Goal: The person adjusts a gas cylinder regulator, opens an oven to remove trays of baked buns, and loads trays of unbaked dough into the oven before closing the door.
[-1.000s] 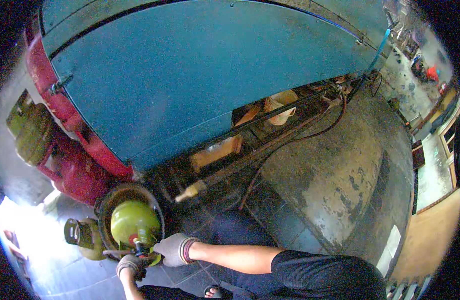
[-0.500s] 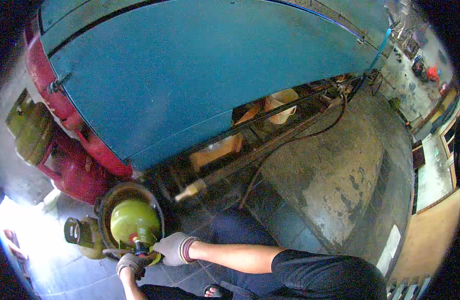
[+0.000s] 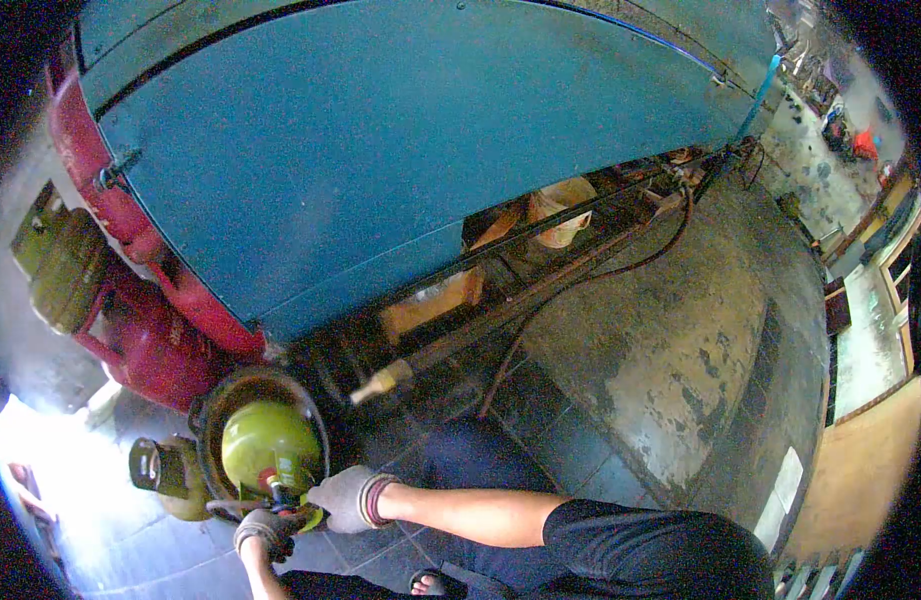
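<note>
Only narrow room, cylinder [image 3: 270, 440] to rim [image 3: 252, 373]

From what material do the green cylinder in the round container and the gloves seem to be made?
Green cylinder: probably painted metal, fairly glossy; its smooth, rounded shell shows a bright highlight.
Gloves: seemingly knitted fabric, matte grey; the surface looks soft and the cuff banded, fibre unclear.

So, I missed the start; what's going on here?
A person's gloved right hand holds the collar of a green gas cylinder set in a dark round basin. The left hand, also gloved, is at the valve fitting; its exact grip is unclear. Another green cylinder is beside the basin.
</note>
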`<action>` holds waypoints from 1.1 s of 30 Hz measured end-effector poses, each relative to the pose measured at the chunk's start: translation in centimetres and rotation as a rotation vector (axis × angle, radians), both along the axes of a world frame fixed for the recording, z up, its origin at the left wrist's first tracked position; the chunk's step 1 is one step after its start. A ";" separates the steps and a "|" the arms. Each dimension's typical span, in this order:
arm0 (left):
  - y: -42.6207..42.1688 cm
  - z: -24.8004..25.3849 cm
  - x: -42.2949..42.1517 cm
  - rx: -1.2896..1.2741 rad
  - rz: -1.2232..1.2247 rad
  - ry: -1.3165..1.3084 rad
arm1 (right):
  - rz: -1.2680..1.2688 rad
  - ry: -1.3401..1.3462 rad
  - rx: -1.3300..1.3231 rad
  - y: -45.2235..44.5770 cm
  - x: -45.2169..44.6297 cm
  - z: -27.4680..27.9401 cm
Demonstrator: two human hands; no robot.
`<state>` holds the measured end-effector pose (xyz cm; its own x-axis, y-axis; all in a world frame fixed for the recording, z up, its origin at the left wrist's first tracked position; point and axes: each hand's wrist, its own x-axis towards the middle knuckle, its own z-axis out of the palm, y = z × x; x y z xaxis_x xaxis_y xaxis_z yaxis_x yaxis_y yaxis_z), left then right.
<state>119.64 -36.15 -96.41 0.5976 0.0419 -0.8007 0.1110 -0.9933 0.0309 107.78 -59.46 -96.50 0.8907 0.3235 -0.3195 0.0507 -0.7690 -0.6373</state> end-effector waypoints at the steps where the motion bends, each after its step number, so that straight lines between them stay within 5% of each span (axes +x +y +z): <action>1: 0.1 -0.2 0.0 0.000 0.000 0.000 | -0.006 -0.005 -0.001 0.1 0.0 -0.1; 10: 3.9 -4.9 2.2 -0.173 0.190 0.241 | -0.010 -0.004 -0.005 0.1 0.1 -0.2; 13: 6.7 -7.9 3.3 -0.244 -0.201 0.246 | -0.010 -0.006 -0.012 0.1 0.1 -0.1; 17: 7.6 -10.2 4.2 -0.249 -0.003 0.246 | -0.007 0.003 -0.020 0.1 0.2 0.2; 22: 5.1 -5.9 2.6 -0.222 0.142 0.268 | 0.005 -0.005 -0.020 0.3 0.3 -0.2; 24: 6.0 -7.0 3.2 -0.189 -0.197 0.268 | 0.009 -0.007 -0.023 0.4 0.3 -0.3; 31: 2.6 -2.0 1.2 -0.185 -0.185 0.169 | 0.014 0.009 -0.006 0.0 0.1 0.0; 33: 1.6 -1.6 0.7 -0.049 0.117 0.163 | 0.012 0.015 0.008 0.0 -0.1 0.4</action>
<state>120.37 -34.58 -98.03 0.4537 0.0620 -0.8890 0.2327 -0.9712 0.0510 107.68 -59.49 -96.09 0.8821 0.3363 -0.3298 0.0503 -0.7633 -0.6440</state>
